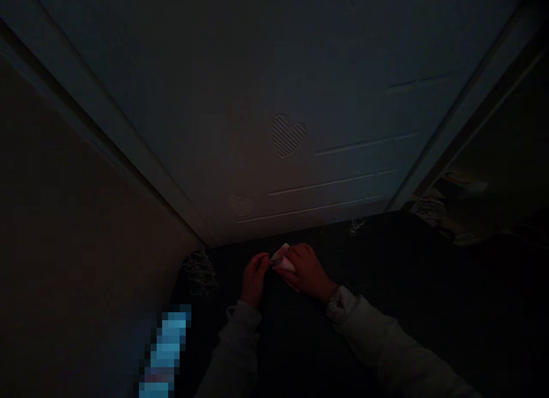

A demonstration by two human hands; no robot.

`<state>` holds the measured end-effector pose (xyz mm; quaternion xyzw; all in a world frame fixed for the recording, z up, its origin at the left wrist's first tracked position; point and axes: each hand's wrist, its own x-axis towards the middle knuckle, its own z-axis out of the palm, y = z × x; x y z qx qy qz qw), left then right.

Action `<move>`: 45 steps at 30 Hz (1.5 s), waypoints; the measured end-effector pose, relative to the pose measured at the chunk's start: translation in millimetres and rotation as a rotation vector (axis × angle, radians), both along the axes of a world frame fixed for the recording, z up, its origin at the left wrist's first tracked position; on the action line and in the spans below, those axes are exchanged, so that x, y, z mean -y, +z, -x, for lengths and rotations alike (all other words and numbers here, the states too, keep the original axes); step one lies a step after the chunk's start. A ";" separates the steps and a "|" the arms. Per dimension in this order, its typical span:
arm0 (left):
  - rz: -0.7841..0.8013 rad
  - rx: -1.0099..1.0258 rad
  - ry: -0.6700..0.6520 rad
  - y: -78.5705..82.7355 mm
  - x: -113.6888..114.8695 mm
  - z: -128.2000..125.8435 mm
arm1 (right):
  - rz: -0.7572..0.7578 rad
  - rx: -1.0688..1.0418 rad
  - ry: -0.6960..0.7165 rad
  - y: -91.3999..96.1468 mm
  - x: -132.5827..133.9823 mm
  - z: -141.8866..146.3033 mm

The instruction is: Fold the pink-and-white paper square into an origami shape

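The scene is very dark. My right hand point(307, 271) is wrapped round a crumpled white cloth or tissue point(288, 265) above the dark table. Something small and shiny point(275, 262) shows at the cloth's left side; its kind is too dim to tell. Close by on the left, the fingers of my left hand point(254, 275) are pinched together at that shiny thing, and what lies between them cannot be made out. Several small clear glass-like cups point(201, 272) are clustered at the table's left end. Another small clear cup point(355, 225) stands by the far edge on the right.
The dark table point(300, 341) meets a pale door-like panel point(257, 100) with grooved hearts and lines. At lower left is a bright, blurred-out screen point(165, 355). Dim items point(433, 206) lie past the table's right end. A wall point(64, 215) borders the left side.
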<state>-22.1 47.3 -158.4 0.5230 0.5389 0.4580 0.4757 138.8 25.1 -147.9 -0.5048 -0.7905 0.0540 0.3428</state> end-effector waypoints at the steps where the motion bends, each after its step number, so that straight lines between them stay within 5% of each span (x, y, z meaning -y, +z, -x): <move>1: 0.004 -0.002 -0.003 0.2 -0.1 -0.2 | -0.004 0.010 0.003 0.2 0.4 0.5; 20: 0.027 0.025 -0.050 -1.5 0.8 -0.6 | 0.053 0.060 0.043 -2.2 0.5 6.9; 45: 0.008 0.087 -0.133 3.9 4.0 -0.6 | 0.155 -0.169 0.133 -0.5 -0.4 1.0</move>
